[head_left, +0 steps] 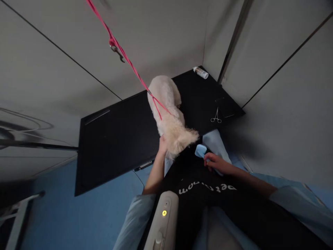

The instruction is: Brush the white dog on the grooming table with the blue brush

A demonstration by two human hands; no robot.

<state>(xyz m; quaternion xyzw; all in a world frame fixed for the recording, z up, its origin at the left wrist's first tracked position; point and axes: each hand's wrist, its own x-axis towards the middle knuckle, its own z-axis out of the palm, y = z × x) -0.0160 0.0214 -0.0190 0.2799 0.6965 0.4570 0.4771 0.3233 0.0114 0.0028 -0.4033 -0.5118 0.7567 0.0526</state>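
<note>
the pale furry animal (pixel 166 93) is on the black table (pixel 111 146), its head toward six o'clock, at the near edge. at that end the left hand (pixel 162 144) touches the side of the head; fur hides its fingers, so i cannot tell whether they grip. the right hand (pixel 214 162) is clamped on the handle of a light blue brush (pixel 201 150), whose head is apart from the fur. a pink strap (pixel 132 67) runs from the animal toward eleven o'clock. scissor-handled tool (pixel 216 118): between three and four; white bottle (pixel 201 73): between one and two.
</note>
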